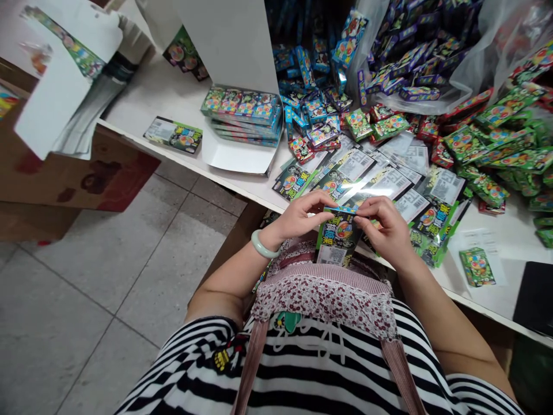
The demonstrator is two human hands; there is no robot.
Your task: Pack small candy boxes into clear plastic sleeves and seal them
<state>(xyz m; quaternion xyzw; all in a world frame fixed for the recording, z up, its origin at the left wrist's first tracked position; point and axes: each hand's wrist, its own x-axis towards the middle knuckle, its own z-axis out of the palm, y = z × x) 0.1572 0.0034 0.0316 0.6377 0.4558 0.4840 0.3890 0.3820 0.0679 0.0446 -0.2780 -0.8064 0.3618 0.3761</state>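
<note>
My left hand (pixel 306 215) pinches the upper left corner of a dark printed packet (pixel 339 235), its wrist circled by a pale green bangle (pixel 264 244). The packet's upper right corner is between the thumb and fingers of my right hand (pixel 383 223). It hangs upright in front of my floral apron (pixel 328 294), with a thin blue strip along its top edge. Just beyond my hands, overlapping flat dark packets (pixel 345 173) with white labels lie fanned out on the white table (pixel 242 183).
Blue small boxes (pixel 315 109), purple ones in a clear bag (pixel 415 63) and red and green ones (pixel 488 138) are heaped at the back and right. An open white carton (pixel 235 158) holds stacked packs. A cardboard box (pixel 82 167) stands at the left.
</note>
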